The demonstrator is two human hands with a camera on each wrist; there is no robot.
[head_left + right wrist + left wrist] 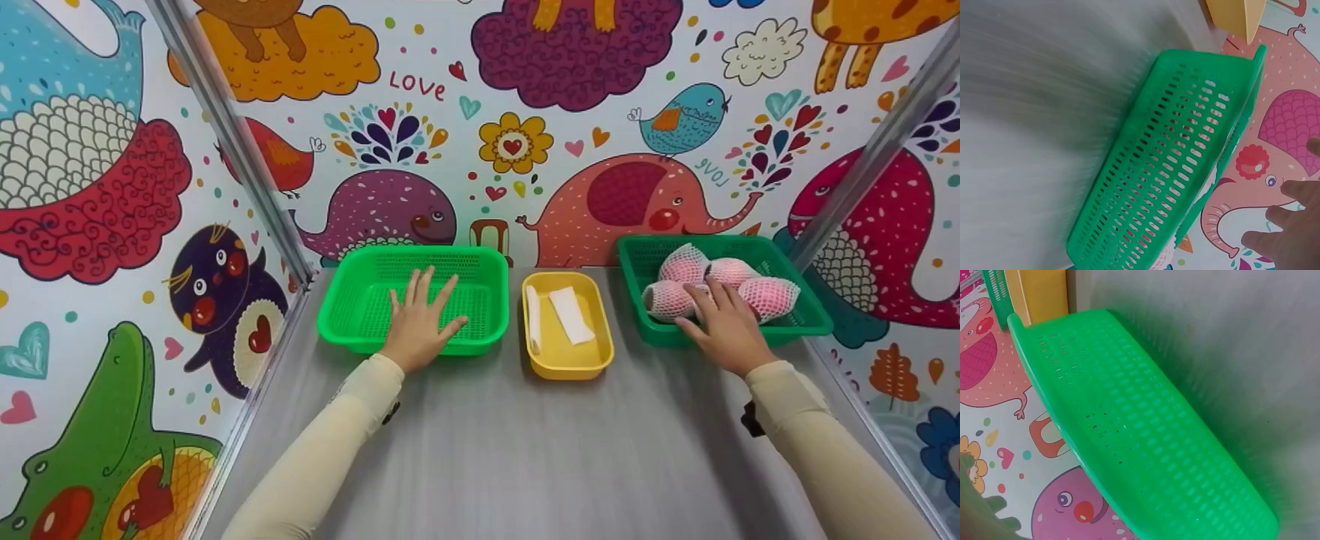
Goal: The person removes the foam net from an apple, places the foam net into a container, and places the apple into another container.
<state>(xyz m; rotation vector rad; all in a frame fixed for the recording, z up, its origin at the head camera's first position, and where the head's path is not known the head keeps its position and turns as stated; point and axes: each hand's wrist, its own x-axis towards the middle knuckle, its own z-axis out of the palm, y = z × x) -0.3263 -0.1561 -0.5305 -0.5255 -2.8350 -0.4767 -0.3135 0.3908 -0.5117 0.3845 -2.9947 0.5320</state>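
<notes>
My left hand (420,322), fingers spread, hovers over the near side of a bright green basket (337,319) with nothing visible inside. My right hand (726,326) is above a darker green basket (806,319), its fingers extended over several round things in pink and white foam netting (769,296). Whether the right fingertips touch the netting is hard to tell. What the netting wraps is hidden. In the left wrist view the bright green basket (1145,422) shows its slotted side; in the right wrist view the right fingers (1264,242) are outstretched above the darker basket (1151,169).
Between the two baskets stands a yellow tray (568,365) holding a folded white piece (571,315) and a narrow white strip (533,319). Printed panels (517,202) with metal frame posts (240,142) enclose the grey table (540,457) at the back and sides.
</notes>
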